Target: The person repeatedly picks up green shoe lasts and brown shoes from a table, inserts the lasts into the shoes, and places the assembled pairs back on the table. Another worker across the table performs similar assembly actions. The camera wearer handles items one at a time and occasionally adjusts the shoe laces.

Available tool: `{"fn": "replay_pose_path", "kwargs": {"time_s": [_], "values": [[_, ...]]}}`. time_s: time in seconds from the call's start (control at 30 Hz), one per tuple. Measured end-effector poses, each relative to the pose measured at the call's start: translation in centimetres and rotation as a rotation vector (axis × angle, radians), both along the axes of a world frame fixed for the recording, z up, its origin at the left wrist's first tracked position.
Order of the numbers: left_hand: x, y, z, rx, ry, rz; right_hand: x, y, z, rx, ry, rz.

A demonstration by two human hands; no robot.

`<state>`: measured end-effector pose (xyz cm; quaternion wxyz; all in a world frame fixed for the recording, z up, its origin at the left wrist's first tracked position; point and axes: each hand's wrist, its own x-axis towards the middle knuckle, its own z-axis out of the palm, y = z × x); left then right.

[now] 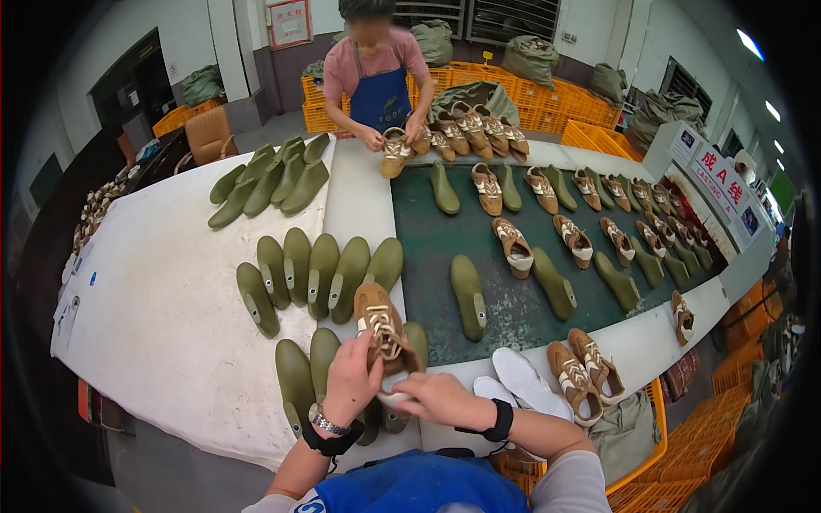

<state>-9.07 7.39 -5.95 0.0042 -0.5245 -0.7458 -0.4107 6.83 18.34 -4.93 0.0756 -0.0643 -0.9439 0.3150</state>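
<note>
A brown-and-white lace-up sneaker (374, 306) is held in front of me, toe pointing away. My left hand (352, 376) grips its left side near the laces. With fingers curled, my right hand (440, 398) grasps the heel end at the shoe's opening. Beneath and around the sneaker lie green shoe lasts, among them one by my left wrist (293, 380) and a row just beyond (323, 265). Part of the nearest lasts is hidden by my hands and the sneaker.
Right of me are a pair of sneakers (575, 376), white insoles (530, 383) and an orange crate (657, 432). A green conveyor belt (428, 256) carries sneakers and lasts. Across the table, a person in a blue apron (380, 96) handles another sneaker (394, 154). More lasts (265, 184) lie far left.
</note>
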Motion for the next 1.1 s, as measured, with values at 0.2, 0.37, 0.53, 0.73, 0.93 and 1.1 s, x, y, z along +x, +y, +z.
{"fn": "replay_pose_path", "kwargs": {"time_s": [0.2, 0.37, 0.53, 0.73, 0.93, 1.1], "values": [[-0.7, -1.9, -1.1, -0.122, 0.045, -0.097, -2.9, 10.8, -5.4, 0.122, 0.073, -0.339], [-1.4, -4.7, -2.9, -0.185, -0.051, -0.022, -8.2, 19.0, -12.7, 0.178, -0.150, -0.524], [-1.9, -6.9, -3.8, -0.234, -0.078, 0.093, -11.0, 22.3, -18.5, 0.070, -0.150, -0.717], [-1.6, -7.3, -5.5, -0.253, -0.111, 0.002, -8.3, 19.7, -17.5, 0.057, -0.026, -0.588], [-0.5, -6.1, -10.4, -0.315, 0.050, -0.156, -3.6, 7.0, -13.0, -0.047, -0.244, -0.077], [0.2, -6.0, -13.6, -0.326, 0.112, -0.118, -3.3, -0.6, -12.0, -0.060, -0.464, -0.168]]}}
